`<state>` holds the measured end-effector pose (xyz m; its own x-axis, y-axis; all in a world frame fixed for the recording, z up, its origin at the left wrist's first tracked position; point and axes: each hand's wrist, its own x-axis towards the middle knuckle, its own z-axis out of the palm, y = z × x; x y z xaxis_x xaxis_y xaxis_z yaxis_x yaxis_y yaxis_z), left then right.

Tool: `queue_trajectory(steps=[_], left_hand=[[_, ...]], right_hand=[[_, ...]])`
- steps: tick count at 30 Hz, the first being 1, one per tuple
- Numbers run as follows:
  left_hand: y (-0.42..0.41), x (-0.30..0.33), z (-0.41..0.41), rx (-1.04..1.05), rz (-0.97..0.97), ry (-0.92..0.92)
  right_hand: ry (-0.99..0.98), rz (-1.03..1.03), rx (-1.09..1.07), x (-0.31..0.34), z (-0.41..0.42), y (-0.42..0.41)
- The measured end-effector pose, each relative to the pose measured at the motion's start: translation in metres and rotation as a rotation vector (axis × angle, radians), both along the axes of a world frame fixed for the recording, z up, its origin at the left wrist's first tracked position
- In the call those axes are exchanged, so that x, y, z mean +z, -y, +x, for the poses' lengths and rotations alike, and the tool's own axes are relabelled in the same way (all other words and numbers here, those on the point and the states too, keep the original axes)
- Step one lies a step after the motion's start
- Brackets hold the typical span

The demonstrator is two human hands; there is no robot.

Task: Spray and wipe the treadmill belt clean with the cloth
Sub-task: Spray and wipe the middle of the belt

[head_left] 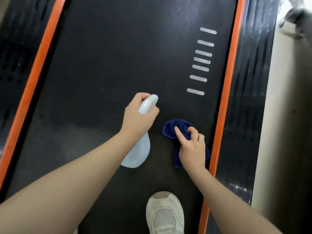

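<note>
The black treadmill belt [104,68] fills most of the view, with several white dashes near its right side. My left hand [137,118] grips a translucent white spray bottle [140,152] by its neck, the nozzle pointing forward over the belt. To its right, my right hand [192,147] holds a bunched dark blue cloth [175,128] just above or on the belt, near the right rail. My index finger lies stretched over the cloth, the other fingers curled round it. A paler, hazy patch shows on the belt left of the bottle.
Orange strips [226,92] and black side rails [248,98] border the belt on both sides. A white sneaker [164,215] stands on the belt at the bottom. Pale floor [290,132] lies to the right.
</note>
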<state>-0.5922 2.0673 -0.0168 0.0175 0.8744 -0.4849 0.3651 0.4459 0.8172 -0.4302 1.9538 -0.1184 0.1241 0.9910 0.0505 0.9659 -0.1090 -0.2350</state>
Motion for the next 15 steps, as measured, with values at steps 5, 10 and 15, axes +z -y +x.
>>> queue_trajectory(steps=[5,10,15], left_hand=[[0.001,-0.007,0.011,-0.051,0.000,-0.057],[0.010,0.001,0.012,-0.175,0.001,-0.041],[0.018,0.006,0.013,-0.163,0.000,-0.054]], right_hand=[[0.087,-0.012,-0.001,-0.003,0.033,-0.056],[0.098,-0.024,-0.047,0.002,0.037,-0.039],[0.225,0.001,0.307,0.002,0.056,-0.011]])
